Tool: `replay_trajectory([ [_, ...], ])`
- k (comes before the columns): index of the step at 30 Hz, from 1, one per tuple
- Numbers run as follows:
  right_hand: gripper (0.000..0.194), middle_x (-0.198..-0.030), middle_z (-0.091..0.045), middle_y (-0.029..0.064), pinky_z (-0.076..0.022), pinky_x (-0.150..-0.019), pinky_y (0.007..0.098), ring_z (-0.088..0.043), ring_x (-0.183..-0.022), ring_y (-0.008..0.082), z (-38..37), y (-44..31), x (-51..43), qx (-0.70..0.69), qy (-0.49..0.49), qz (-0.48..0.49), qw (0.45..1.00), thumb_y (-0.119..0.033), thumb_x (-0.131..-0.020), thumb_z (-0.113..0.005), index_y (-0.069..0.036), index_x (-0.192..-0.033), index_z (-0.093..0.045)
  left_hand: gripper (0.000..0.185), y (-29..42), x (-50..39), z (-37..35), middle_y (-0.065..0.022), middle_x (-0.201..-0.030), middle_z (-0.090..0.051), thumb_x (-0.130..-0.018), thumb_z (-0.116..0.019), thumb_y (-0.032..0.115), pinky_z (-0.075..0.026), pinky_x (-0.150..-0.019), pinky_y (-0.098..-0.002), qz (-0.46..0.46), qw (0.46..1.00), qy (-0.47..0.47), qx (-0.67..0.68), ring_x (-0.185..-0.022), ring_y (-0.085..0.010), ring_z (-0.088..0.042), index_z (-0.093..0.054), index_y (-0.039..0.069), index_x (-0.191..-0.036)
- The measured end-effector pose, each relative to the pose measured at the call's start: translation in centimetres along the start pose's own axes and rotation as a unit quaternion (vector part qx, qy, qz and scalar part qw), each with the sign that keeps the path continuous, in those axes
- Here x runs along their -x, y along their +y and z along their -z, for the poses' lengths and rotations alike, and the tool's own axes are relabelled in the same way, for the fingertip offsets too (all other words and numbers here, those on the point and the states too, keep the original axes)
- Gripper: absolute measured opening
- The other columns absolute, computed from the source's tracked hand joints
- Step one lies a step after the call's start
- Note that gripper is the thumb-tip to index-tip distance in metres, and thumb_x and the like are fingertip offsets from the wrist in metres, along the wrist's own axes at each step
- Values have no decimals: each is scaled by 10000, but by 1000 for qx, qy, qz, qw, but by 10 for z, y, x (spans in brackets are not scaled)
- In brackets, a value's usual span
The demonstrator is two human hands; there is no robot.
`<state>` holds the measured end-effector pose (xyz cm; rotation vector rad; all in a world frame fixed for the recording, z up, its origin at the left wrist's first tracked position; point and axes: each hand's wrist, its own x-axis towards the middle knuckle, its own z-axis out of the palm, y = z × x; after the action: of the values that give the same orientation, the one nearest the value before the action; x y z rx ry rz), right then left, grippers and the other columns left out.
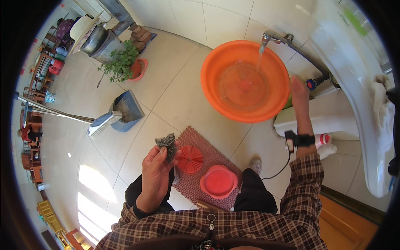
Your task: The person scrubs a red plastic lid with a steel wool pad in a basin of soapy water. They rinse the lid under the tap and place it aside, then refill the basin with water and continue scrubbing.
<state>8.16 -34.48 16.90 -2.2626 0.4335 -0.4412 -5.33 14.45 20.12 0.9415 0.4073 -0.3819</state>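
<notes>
My left hand [157, 170] pinches a grey steel wool scourer [167, 145] between thumb and fingers, raised above the floor mat. My right hand [299, 92] is blurred, just beyond the right rim of a large orange plastic basin [210, 93]. Whether its fingers touch the rim or are closed, I cannot tell. A thin stream runs from the metal tap [264, 42] into the water [240, 86] that covers the basin's bottom. Below the basin, a pink lidded container or bowl [218, 182] and a round red slotted disc [189, 159] rest on the woven mat [195, 137].
A white washbasin [339, 67] with its pedestal [322, 114] stands at right, bottles [327, 151] beside it. A pipe with a blue valve [311, 84] follows the wall. Dustpan [126, 112], broom [104, 122] and potted plant [120, 62] occupy the left floor. Two people sit far left.
</notes>
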Motion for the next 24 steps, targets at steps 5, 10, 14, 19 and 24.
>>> replay_trajectory([
  [5,418,-1230,-642,77,-485,-899,324,-606,-1070,140,33,9,95,-183,-18,-177,967,-169,-932,-638,-34,-1320,-566,342,-2,11,10,-110,-1216,-646,-1006,-539,221,-526,-793,-272,5,1000,-11,9,-997,-164,-655,-525,30,-1290],
  [10,470,-1277,-618,90,-476,-906,356,-598,-1098,190,62,-21,167,-330,-40,-296,895,-164,-928,-632,-49,-1364,-501,220,-8,17,20,-57,-1154,-678,-1001,-558,225,-502,-773,-258,2,1000,1,15,-967,-141,-660,-580,77,-1161],
  [14,402,-1262,-625,95,-485,-887,373,-614,-1067,200,64,-73,212,-394,-78,-308,863,-163,-937,-617,-59,-1315,-526,102,-16,15,23,11,-949,-631,-956,-637,175,-474,-704,-232,-17,999,-4,27,-899,-137,-667,-596,84,-976],
  [19,432,-1330,-588,108,-456,-927,405,-557,-1166,217,38,-155,258,-466,-158,-264,830,-230,-942,-607,-72,-1331,-501,116,-28,6,20,20,-950,-664,-956,-641,222,-460,-705,-248,-41,998,-46,-2,-871,-118,-656,-617,115,-994],
  [24,402,-1301,-607,108,-438,-949,416,-566,-1161,232,-35,-174,287,-523,-88,-267,805,-384,-979,-525,-73,-1232,-560,138,-44,4,6,9,-890,-661,-935,-666,213,-435,-639,-225,-50,995,-72,-48,-802,-106,-658,-641,80,-962],
])
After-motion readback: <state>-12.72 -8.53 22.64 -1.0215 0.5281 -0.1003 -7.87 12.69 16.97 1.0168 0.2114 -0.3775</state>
